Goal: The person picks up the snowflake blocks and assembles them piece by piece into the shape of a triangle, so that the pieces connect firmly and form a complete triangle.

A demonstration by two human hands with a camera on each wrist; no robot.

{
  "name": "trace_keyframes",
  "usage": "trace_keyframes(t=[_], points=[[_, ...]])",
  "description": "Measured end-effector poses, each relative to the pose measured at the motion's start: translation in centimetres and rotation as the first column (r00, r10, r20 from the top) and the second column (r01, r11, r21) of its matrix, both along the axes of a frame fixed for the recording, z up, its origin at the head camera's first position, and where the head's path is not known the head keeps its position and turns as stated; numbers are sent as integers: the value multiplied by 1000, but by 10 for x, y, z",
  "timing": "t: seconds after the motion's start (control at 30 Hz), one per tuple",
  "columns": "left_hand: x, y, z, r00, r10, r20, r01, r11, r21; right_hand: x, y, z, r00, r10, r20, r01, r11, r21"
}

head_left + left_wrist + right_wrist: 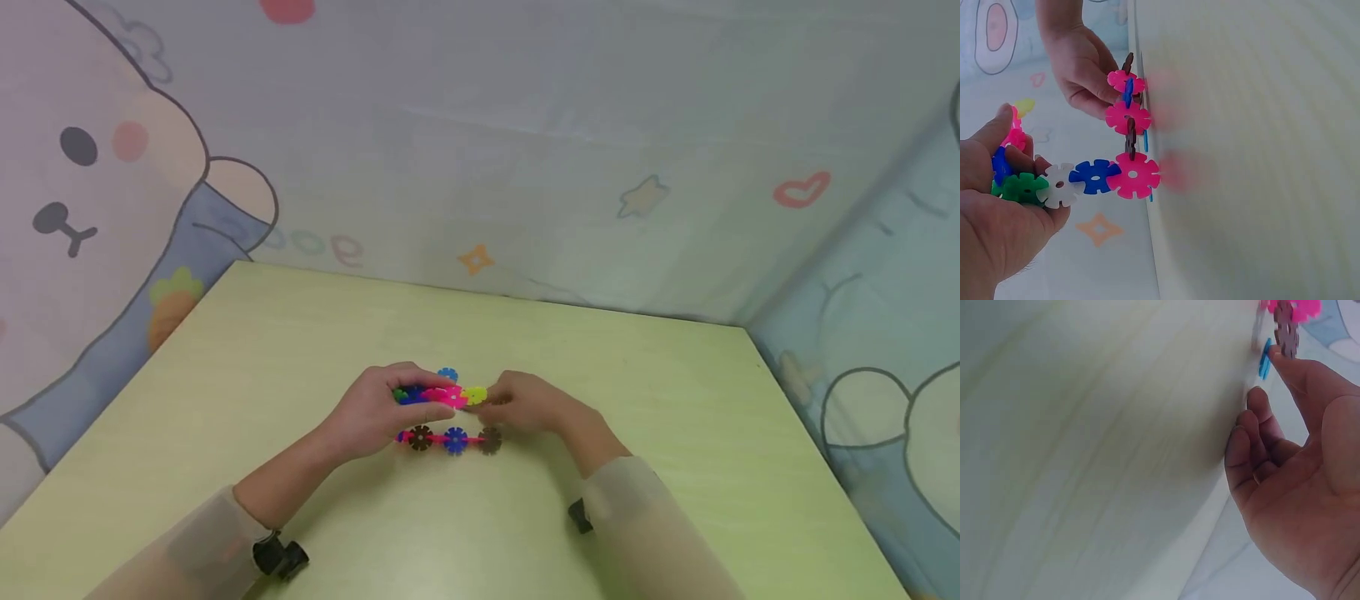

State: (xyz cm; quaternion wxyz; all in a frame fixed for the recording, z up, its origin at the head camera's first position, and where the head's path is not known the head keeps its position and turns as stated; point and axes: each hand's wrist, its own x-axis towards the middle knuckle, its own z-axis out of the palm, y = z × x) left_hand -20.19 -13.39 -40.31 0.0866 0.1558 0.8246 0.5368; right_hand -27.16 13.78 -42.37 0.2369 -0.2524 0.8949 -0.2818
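My left hand [371, 412] holds a chain of notched plastic snowflake discs between its thumb and fingers. Green [1024, 187], dark blue [1002, 165] and pink discs show in its grasp, with a yellow disc [474, 395] at the far end. A white disc [1060, 185] and a blue disc [1095, 177] link this chain to a lower pink row [1134, 176], on which brown [420, 438] and blue discs [455, 440] stand upright. My right hand [536, 402] is beside the yellow end, fingers loosely bent. Its thumb is near a brown disc [1286, 328], apart from the index finger.
A light blue disc [447, 375] shows behind the chain. The pale wooden table [675, 417] extends around both hands. A cartoon-printed cloth [525, 125] hangs along the table's back edge and continues at the sides.
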Motion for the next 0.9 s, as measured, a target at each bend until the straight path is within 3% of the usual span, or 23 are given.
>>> trace_keyframes(t=[0.2, 0.4, 0.9], points=[[-1, 1, 1, 1000, 7, -1, -7, 1000, -19, 3, 21, -1, 998, -60, -32, 59, 998, -9], [0, 1, 0, 1000, 7, -1, -7, 1000, -31, 4, 12, -5, 989, -137, -64, 134, 990, -55], [1, 5, 0, 1000, 3, -9, -3, 999, -41, 6, 19, -6, 981, -174, -87, 177, 984, 22]])
